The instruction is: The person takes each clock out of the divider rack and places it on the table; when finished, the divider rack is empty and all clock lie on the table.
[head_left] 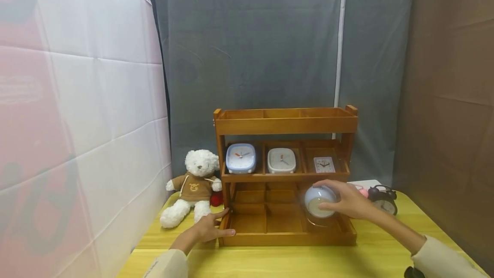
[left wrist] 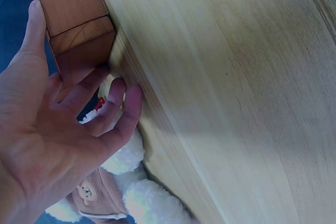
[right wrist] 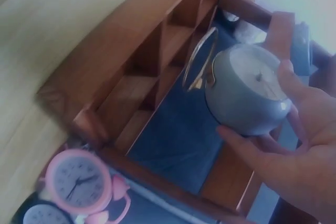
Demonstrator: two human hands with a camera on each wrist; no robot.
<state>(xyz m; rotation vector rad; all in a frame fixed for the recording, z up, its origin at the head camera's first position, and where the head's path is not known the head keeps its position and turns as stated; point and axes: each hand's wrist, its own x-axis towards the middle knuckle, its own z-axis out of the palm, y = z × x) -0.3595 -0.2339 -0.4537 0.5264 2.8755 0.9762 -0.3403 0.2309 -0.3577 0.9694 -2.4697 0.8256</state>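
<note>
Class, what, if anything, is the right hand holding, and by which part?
The right hand holds a round clock by its curved outer casing.

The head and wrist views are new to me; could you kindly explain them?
A person works here bare-handed, not a robot. The head view comes from a head-worn camera, each wrist view from that wrist. On the yellow table are a wooden rack, a teddy bear and, at the right, a black clock and a pink clock. Three more clocks sit on the rack's middle tier. The right hand holds a round pale-blue clock; the left hand is at the rack's left end.
</note>
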